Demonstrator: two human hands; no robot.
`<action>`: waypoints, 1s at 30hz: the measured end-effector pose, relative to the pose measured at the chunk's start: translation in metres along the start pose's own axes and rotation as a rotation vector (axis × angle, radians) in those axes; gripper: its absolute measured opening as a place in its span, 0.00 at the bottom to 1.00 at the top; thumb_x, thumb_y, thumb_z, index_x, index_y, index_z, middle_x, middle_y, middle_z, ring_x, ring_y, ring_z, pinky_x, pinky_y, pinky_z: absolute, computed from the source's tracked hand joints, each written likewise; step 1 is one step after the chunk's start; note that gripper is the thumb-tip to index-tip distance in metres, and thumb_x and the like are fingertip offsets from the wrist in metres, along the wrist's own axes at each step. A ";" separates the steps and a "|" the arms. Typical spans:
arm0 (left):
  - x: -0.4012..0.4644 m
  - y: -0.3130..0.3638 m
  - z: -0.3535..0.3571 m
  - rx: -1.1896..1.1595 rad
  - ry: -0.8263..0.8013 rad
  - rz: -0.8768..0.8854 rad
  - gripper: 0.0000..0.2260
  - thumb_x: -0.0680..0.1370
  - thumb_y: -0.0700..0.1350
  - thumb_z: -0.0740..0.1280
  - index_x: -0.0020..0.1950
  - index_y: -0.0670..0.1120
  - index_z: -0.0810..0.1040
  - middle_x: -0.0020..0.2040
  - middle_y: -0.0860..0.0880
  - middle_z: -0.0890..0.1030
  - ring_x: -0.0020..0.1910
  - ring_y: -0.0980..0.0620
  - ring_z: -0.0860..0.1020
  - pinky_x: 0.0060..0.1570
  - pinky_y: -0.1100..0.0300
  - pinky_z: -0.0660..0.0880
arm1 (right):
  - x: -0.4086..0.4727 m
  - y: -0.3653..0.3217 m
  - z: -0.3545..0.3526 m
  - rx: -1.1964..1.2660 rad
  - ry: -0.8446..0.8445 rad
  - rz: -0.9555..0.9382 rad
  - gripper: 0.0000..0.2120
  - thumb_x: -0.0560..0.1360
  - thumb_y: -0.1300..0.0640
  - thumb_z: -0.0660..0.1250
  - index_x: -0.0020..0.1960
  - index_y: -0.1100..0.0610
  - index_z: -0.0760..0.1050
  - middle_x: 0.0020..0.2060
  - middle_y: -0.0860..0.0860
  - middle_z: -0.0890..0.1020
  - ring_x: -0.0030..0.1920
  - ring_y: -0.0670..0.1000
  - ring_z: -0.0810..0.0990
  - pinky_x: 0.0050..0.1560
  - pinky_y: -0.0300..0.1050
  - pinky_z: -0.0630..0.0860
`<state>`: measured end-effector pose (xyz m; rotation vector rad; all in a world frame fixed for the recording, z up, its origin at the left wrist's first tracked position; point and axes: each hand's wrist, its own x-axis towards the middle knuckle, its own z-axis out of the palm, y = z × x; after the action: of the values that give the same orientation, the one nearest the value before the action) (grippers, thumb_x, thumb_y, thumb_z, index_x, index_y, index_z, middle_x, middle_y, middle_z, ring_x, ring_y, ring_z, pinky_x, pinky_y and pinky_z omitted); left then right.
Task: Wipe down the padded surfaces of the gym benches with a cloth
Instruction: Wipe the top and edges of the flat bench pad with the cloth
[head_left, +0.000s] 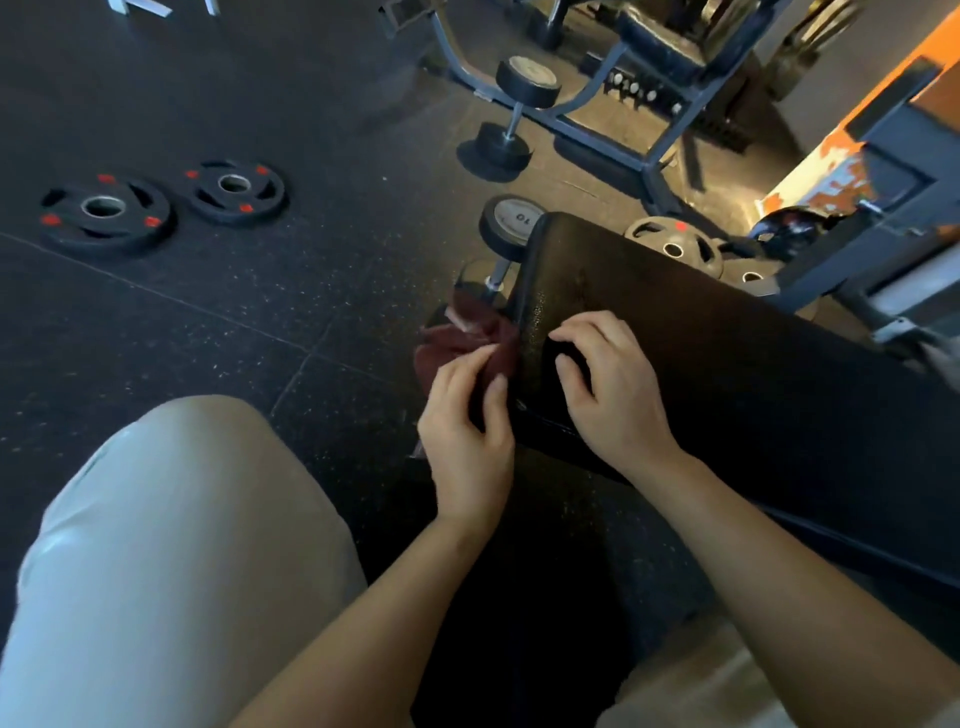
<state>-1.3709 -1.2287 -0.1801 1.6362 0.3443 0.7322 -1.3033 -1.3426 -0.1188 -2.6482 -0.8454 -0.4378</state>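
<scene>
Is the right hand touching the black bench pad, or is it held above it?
Touching. In the head view, the right hand lies on the bench pad near its end, and its curled fingertips press onto the black surface with no gap visible.

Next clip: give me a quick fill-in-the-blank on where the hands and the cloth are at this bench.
1. The left hand pinches a dark red ____.
2. The right hand rests on the black bench ____.
3. Two weight plates with red marks lie flat on the ____.

Missing words: cloth; pad; floor.
</scene>
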 end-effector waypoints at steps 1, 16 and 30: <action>0.012 -0.007 0.000 0.009 -0.029 -0.090 0.12 0.79 0.39 0.66 0.61 0.46 0.79 0.56 0.54 0.80 0.56 0.60 0.77 0.62 0.59 0.74 | 0.000 0.000 0.002 -0.008 0.003 0.006 0.09 0.76 0.63 0.64 0.55 0.60 0.77 0.53 0.52 0.77 0.55 0.47 0.73 0.54 0.34 0.68; 0.083 -0.013 0.009 -0.126 -0.267 -0.117 0.11 0.79 0.38 0.65 0.60 0.47 0.78 0.56 0.52 0.80 0.56 0.56 0.77 0.60 0.54 0.75 | 0.026 0.005 0.008 0.060 0.062 0.127 0.04 0.74 0.65 0.67 0.46 0.57 0.78 0.45 0.49 0.77 0.45 0.45 0.75 0.46 0.32 0.71; 0.126 0.058 0.047 0.069 -0.675 0.234 0.14 0.78 0.42 0.68 0.64 0.47 0.78 0.62 0.50 0.79 0.61 0.58 0.75 0.65 0.62 0.71 | 0.024 0.012 -0.012 0.350 0.521 0.486 0.09 0.79 0.60 0.64 0.59 0.57 0.76 0.54 0.50 0.77 0.52 0.39 0.76 0.54 0.33 0.74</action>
<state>-1.2566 -1.2018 -0.0927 1.8993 -0.3129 0.3007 -1.2800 -1.3444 -0.1017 -2.1549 -0.0966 -0.7223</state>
